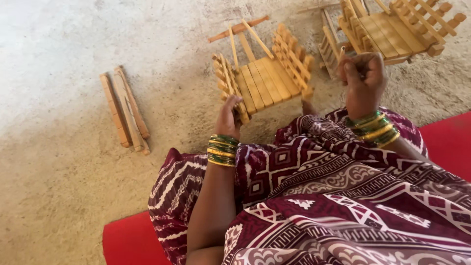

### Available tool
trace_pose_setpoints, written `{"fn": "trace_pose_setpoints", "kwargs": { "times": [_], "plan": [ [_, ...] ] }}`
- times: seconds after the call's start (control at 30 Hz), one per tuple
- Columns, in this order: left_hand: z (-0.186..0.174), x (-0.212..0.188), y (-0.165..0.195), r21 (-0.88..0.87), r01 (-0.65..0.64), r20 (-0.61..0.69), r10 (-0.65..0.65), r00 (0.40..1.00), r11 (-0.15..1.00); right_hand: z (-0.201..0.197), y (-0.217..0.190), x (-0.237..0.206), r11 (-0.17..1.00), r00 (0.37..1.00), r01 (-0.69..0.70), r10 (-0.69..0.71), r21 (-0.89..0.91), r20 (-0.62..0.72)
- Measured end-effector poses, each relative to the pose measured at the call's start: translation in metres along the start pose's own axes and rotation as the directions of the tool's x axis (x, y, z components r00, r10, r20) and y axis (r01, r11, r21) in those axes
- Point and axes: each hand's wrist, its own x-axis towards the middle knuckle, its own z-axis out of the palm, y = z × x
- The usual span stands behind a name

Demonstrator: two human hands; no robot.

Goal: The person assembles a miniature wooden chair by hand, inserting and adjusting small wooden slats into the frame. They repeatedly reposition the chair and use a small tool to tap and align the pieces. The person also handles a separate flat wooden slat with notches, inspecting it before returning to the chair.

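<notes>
A small slatted wooden cart (265, 78) of pale bamboo strips sits on the sandy floor (73, 186), tilted, with railed sides and loose sticks poking upward. Its near corner is gripped, and it lies just beyond the patterned maroon cloth (319, 186).

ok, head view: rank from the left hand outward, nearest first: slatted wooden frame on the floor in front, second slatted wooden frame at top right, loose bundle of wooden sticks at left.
1. Slatted wooden frame in front: left hand touches its near corner.
2. Loose bundle of wooden sticks: on the floor, off to the left.
3. Second slatted wooden frame: top right, beyond the right hand.
</notes>
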Motion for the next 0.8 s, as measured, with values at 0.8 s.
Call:
{"fn": "trace_pose_setpoints", "kwargs": {
  "times": [0.8],
  "plan": [
    [0.001,-0.022,0.036,-0.172,-0.021,0.170,0.051,0.984,0.985,0.130,-0.020,-0.087,0.226,0.478,0.878,-0.378,-0.421,0.793]
  ]
}}
